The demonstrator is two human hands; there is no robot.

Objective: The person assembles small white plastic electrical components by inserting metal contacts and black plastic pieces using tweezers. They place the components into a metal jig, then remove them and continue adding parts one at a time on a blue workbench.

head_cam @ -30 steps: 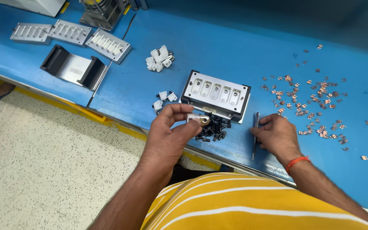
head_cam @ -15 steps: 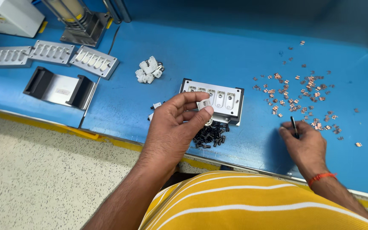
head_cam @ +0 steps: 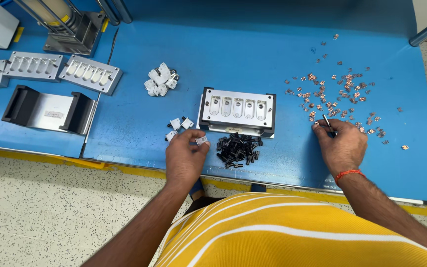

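The left hand point(head_cam: 185, 159) pinches a small white part point(head_cam: 202, 141) at its fingertips, just short of the jig point(head_cam: 237, 111). The right hand point(head_cam: 342, 144) grips tweezers point(head_cam: 326, 122), tips among the copper clips point(head_cam: 337, 96); best lift one clip cleanly.

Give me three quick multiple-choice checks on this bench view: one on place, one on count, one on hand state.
1. Where does the pile of small black plastic parts lie?
A. in front of the grey metal fixture block
B. on the far left bench
C. among the copper bits

2. How many slots show on the fixture block's top?
A. three
B. five
C. eight

3. What does the left hand hold?
A. nothing
B. a thin dark tool
C. a small white plastic piece

Answers: 1 A, the pile sits at the block's near edge. 2 B, five slots in a row. 3 C, the fingertips pinch the white piece; the right hand has the thin dark tool.
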